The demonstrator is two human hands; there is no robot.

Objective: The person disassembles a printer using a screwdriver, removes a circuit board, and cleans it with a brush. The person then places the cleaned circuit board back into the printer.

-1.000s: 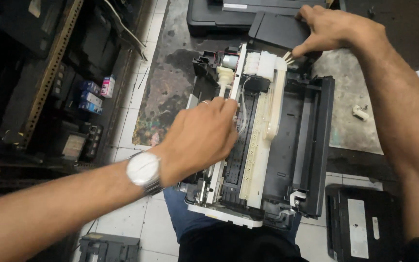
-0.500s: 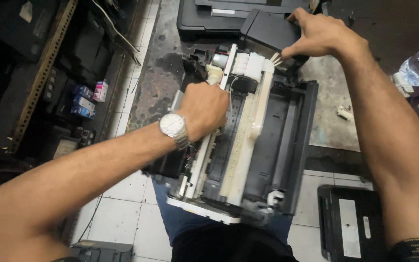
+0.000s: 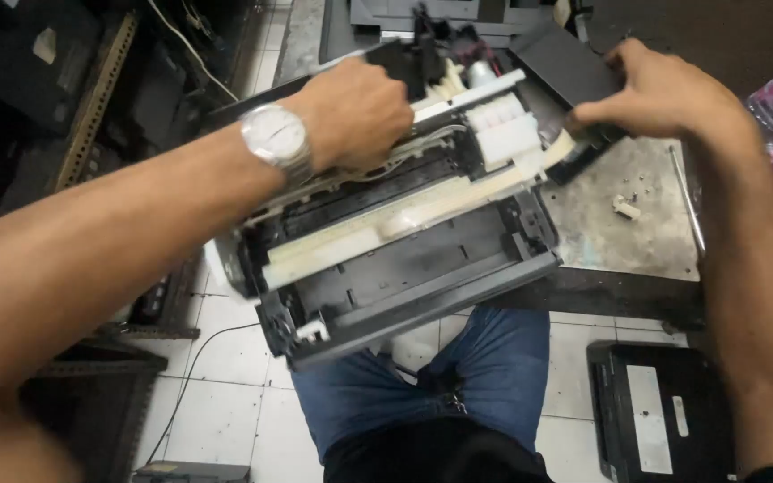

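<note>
Overhead, the left hand (image 3: 355, 112), wristwatch (image 3: 272, 139) on, lay knuckles-up on the opened printer (image 3: 395, 241), fingers curled onto its rear edge. The right hand (image 3: 659, 94) pinched a black corner panel (image 3: 570, 76). The printer sat tilted across the lap and the metal bench (image 3: 637, 233), its black plastic shell holding cream rails and a white block.

left fingers: curled under the left hand (image 3: 355, 112), hidden where they meet the printer (image 3: 404, 241).
right fingertips: tucked behind the black panel (image 3: 574, 76) that the right hand (image 3: 664, 94) grips; the hold itself is unseen.
printer rear: beyond the left hand, covered by it.
second printer (image 3: 458, 13): cut by the top edge.
bits (image 3: 624, 206) below right hand: too small to tell.
</note>
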